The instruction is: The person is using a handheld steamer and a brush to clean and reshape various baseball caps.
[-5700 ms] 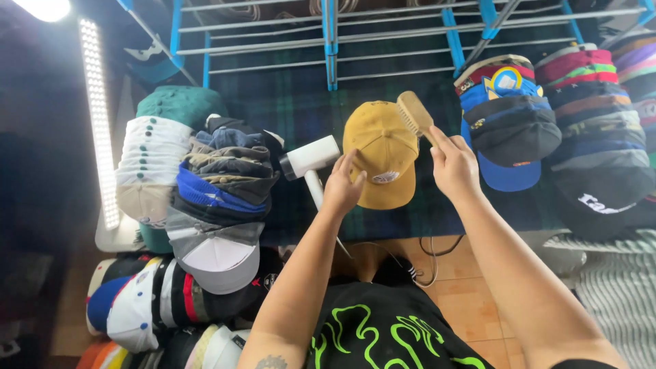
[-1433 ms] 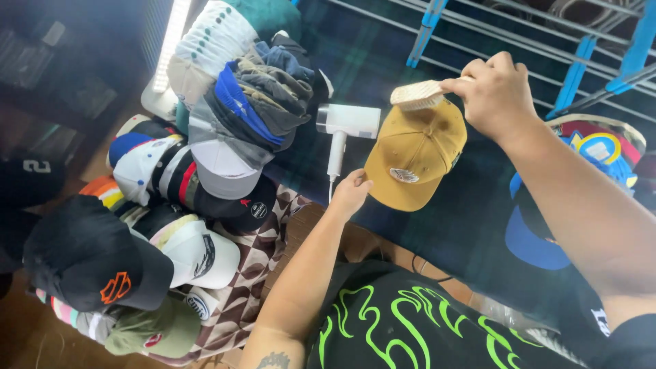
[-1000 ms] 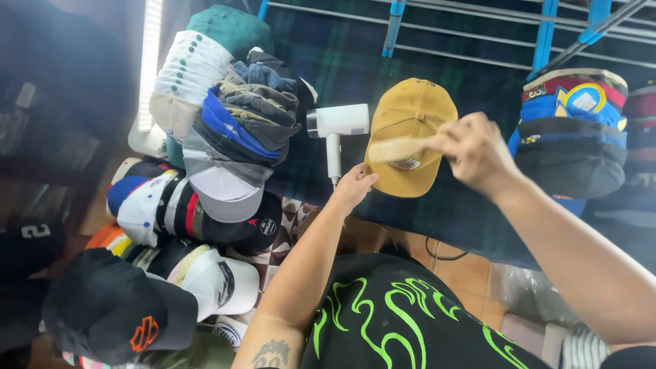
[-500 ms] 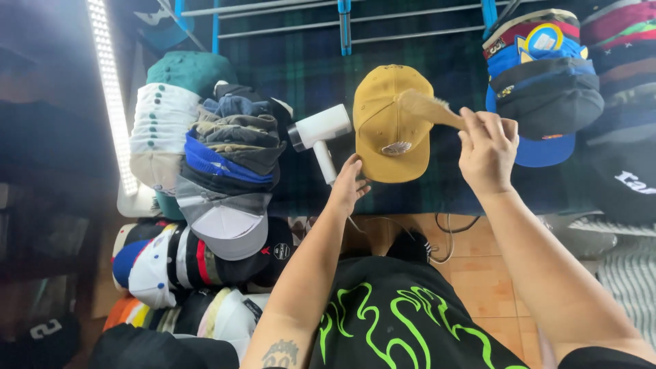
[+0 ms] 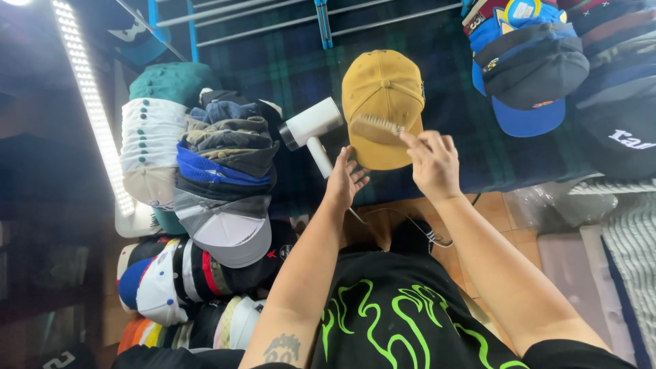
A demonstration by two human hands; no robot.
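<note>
Closest to me, low in the frame, my left hand (image 5: 345,179) has its fingers spread, pressed against the brim edge of the mustard-yellow cap (image 5: 383,102) near the centre, and my right hand (image 5: 432,162) has its fingers pinched together on the handle of a wooden brush (image 5: 376,128) whose bristles lie on the cap's brim. I reckon the cap could slide away across the cloth, since only an open palm braces it, and a hard stroke might push it into the white hair dryer (image 5: 311,130) just beside it on the left. The dryer's cord (image 5: 403,220) runs near my wrists and could snag. Farther out, the surface is a dark plaid cloth (image 5: 451,75), with a tall stack of caps (image 5: 219,184) at the left, more caps (image 5: 540,68) piled at the upper right, and others heaped on the floor at lower left. At the top, blue-jointed metal rack bars (image 5: 321,17) cross, and a strip light (image 5: 92,102) glows at the upper left.
</note>
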